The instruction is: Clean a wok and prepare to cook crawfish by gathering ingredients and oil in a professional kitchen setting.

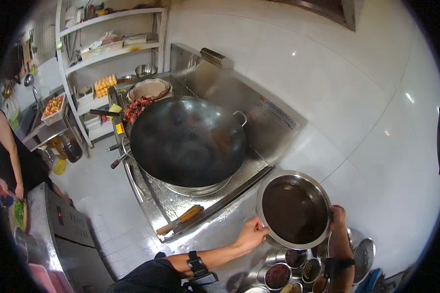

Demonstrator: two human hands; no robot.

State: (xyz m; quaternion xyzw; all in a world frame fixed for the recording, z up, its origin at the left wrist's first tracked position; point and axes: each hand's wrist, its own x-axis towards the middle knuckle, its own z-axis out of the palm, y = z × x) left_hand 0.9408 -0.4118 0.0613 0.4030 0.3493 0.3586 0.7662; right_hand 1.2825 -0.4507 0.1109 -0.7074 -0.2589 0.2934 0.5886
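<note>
A wide steel basin (294,205) of dark brown liquid is between my two hands at the lower right. My left hand (251,236) pinches its near left rim with bent fingers. At the basin's right side, my right hand (338,218) grips the rim, its fingertips partly hidden. Left of the basin, a large black wok (188,141) rests on the stove ring, with no food visible inside. In front of the wok, a bamboo wok brush (181,219) lies on the steel stove top.
Steel bowls of seasonings (277,276) crowd the counter below the basin. Dark red dried pieces (136,108) lie behind the wok's left side. A shelf rack (113,54) stands at the back left. At far left, a person's hand (19,191) is over chopped greens (18,213).
</note>
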